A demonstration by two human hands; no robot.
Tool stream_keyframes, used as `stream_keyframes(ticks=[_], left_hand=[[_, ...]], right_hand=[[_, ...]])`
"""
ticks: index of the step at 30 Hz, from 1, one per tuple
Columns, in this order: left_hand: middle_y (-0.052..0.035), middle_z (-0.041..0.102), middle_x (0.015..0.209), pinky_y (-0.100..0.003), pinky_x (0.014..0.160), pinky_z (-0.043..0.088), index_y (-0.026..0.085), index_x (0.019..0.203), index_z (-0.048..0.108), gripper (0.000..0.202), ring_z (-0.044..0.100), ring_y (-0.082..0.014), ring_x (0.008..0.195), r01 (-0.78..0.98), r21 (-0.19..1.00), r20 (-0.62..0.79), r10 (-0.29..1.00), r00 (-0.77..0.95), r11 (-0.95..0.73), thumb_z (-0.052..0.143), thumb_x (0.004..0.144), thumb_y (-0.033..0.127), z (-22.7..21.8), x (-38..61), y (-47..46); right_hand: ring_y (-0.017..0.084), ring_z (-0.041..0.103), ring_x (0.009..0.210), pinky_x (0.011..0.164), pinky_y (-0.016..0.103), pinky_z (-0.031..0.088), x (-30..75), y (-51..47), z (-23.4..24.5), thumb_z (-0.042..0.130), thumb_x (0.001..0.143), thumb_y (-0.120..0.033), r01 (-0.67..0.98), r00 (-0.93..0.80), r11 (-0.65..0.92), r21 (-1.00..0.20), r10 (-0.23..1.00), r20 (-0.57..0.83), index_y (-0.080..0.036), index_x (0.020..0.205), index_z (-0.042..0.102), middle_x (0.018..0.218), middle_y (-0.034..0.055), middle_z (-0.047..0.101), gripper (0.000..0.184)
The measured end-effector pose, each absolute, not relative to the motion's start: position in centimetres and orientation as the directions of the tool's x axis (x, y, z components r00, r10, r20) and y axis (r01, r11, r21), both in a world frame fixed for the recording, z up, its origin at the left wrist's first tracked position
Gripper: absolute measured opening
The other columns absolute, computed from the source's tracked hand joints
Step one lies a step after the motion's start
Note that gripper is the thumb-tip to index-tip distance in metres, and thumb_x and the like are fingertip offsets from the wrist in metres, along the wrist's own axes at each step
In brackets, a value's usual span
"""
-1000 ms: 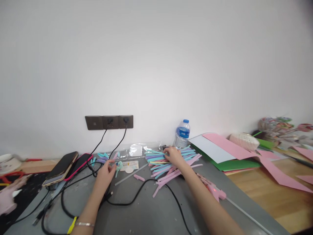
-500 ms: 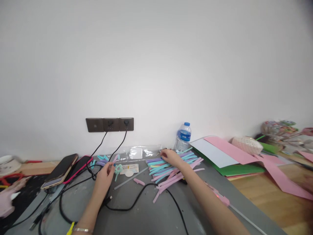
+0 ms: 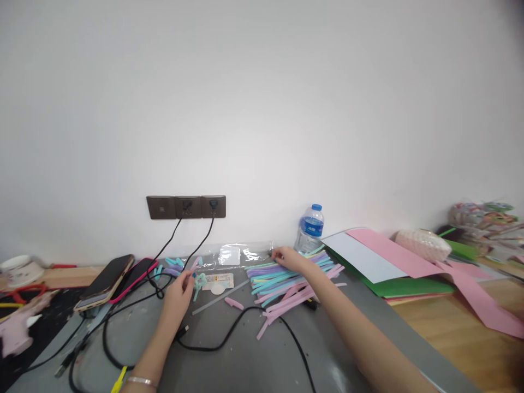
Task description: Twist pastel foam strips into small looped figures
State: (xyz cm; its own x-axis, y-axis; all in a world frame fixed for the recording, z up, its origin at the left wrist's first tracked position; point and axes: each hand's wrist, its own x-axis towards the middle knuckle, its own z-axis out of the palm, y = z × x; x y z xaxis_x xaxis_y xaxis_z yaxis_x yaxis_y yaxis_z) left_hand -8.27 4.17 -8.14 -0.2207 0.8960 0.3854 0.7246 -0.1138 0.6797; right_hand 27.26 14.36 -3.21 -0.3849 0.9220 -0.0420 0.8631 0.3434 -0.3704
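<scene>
My left hand (image 3: 180,295) is closed around a short lilac-pink pipe cleaner (image 3: 197,264), whose end sticks out above the fingers. Just right of those fingertips is a bent mint-green pipe cleaner shape (image 3: 200,283). My right hand (image 3: 290,258) reaches over a pile of blue, purple and pink pipe cleaners (image 3: 282,284), at its far edge. Its fingers are curled together, and what they pinch, if anything, is too small to make out. A short pink pipe cleaner piece (image 3: 234,303) and a translucent glue stick (image 3: 219,298) lie between the hands.
Black cables (image 3: 213,349) loop across the grey mat (image 3: 245,371). Phones (image 3: 107,281) lie at left near a pink glue gun (image 3: 16,330). Behind the pile stand a water bottle (image 3: 311,228) and a clear plastic wrapper (image 3: 249,254). Coloured paper (image 3: 380,251) spreads at right.
My right hand has shifted slightly to the far edge of the pile, and its forearm now covers the pink tool seen earlier at right. The whole view has shifted a little. My left hand keeps its grip.
</scene>
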Motion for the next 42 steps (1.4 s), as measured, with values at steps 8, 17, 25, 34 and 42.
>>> stream_keyframes(ticks=[8,17,25,34,42], left_hand=[[-0.0025,0.064,0.062,-0.027,0.055,0.044,0.017,0.088,0.063,0.035,0.06,-0.0205,0.058,0.704,0.704,0.361,0.903,-0.233,-0.1,0.04,0.081,0.044,-8.3,-8.3,4.1],[-0.0004,0.06,0.06,-0.026,0.055,0.043,0.016,0.09,0.064,0.036,0.058,-0.0189,0.057,0.698,0.705,0.379,0.899,-0.219,-0.127,0.041,0.082,0.042,-8.6,-8.2,4.1],[-0.0015,0.062,0.063,-0.025,0.055,0.041,0.016,0.09,0.065,0.036,0.057,-0.0183,0.057,0.693,0.711,0.361,0.909,-0.209,-0.123,0.037,0.085,0.038,-7.8,-7.8,3.6],[-0.0004,0.059,0.06,-0.025,0.054,0.039,0.016,0.093,0.064,0.035,0.056,-0.018,0.055,0.707,0.696,0.368,0.907,-0.203,-0.124,0.037,0.087,0.037,-7.7,-7.7,3.5],[0.0004,0.057,0.06,-0.025,0.055,0.038,0.016,0.096,0.064,0.036,0.056,-0.0177,0.056,0.703,0.696,0.383,0.902,-0.197,-0.142,0.037,0.087,0.038,-7.7,-7.6,3.4]], right_hand=[[0.019,0.062,0.093,0.081,0.039,0.052,26.0,14.3,-3.9,0.056,0.091,-0.031,0.926,-0.322,0.297,-0.235,0.944,-0.075,-0.016,0.108,0.06,0.11,0.0068,0.062,0.023],[0.015,0.056,0.067,0.063,0.025,0.043,27.4,14.5,-3.1,0.061,0.076,-0.017,0.843,-0.427,0.386,-0.374,0.904,-0.03,-0.016,0.078,0.065,0.071,-0.0001,0.064,0.005],[0.015,0.049,0.057,0.056,0.025,0.039,27.9,14.9,-3.3,0.042,0.084,-0.032,0.737,-0.512,0.451,-0.503,0.859,0.02,-0.015,0.074,0.067,0.058,-0.0014,0.057,0.031],[0.018,0.06,0.071,0.066,0.026,0.046,27.4,14.0,-2.9,0.052,0.077,-0.024,0.676,-0.567,0.506,-0.535,0.822,0.06,-0.015,0.082,0.069,0.075,0.0032,0.069,0.02],[0.018,0.061,0.078,0.074,0.027,0.045,28.8,13.0,-2.9,0.045,0.066,-0.003,0.73,-0.546,0.536,-0.425,0.83,0.109,-0.017,0.079,0.064,0.081,0.0043,0.067,0.026]])
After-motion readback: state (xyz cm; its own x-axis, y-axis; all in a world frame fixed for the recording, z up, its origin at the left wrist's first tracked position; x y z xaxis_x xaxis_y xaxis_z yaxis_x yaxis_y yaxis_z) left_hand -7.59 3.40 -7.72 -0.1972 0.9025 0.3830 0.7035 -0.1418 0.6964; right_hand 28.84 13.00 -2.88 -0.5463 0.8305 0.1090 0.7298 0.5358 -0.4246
